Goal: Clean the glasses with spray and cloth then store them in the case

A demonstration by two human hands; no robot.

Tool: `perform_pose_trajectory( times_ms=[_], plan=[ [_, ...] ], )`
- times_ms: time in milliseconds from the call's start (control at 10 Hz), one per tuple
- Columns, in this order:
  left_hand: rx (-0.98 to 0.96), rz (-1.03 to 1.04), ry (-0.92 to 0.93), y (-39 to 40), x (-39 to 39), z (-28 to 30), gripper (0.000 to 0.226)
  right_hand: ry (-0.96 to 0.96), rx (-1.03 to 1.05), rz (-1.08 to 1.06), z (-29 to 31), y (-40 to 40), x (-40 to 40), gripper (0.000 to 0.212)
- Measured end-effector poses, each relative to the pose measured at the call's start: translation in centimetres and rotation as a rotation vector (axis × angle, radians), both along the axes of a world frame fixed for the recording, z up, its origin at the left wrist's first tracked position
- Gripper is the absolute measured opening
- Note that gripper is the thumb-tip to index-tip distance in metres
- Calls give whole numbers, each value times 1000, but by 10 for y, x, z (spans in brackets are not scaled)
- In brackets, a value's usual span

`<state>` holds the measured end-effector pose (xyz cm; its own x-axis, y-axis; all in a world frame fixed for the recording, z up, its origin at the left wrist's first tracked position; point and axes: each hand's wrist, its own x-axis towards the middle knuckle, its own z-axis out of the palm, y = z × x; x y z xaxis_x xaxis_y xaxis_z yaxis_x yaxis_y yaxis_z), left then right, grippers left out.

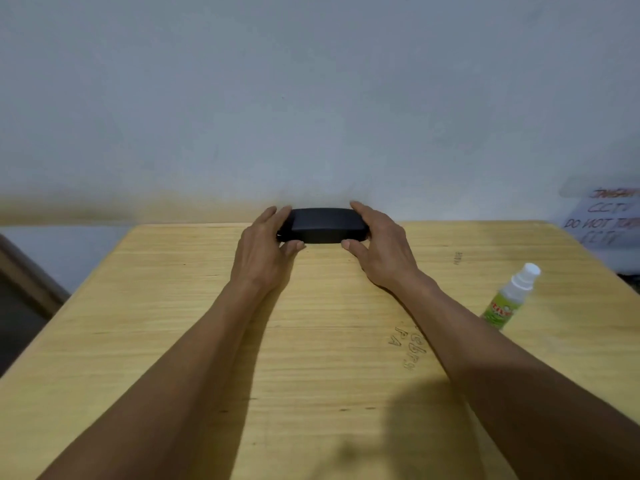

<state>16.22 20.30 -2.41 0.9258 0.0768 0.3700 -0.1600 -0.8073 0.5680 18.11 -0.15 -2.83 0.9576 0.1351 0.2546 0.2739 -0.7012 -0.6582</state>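
A black glasses case (323,225) lies closed at the far edge of the wooden table (173,323), close to the wall. My left hand (265,251) grips its left end, thumb at the front and fingers over the top. My right hand (379,244) holds its right end the same way. A small spray bottle (510,296) with a white cap and green label stands tilted in view on the table's right side, apart from both hands. No glasses or cloth are visible.
A pale wall rises right behind the table. A paper notice with handwriting (604,220) hangs at the far right. Pen marks (407,344) are scribbled on the tabletop near my right forearm. The table's left edge drops off to a dark floor.
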Motion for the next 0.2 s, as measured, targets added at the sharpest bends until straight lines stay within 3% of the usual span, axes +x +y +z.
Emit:
perform_pose_trajectory(
  times_ms=[200],
  plan=[
    [19, 95, 107, -2, -38, 7, 72, 78, 4, -42, 6, -2, -31, 79]
  ],
)
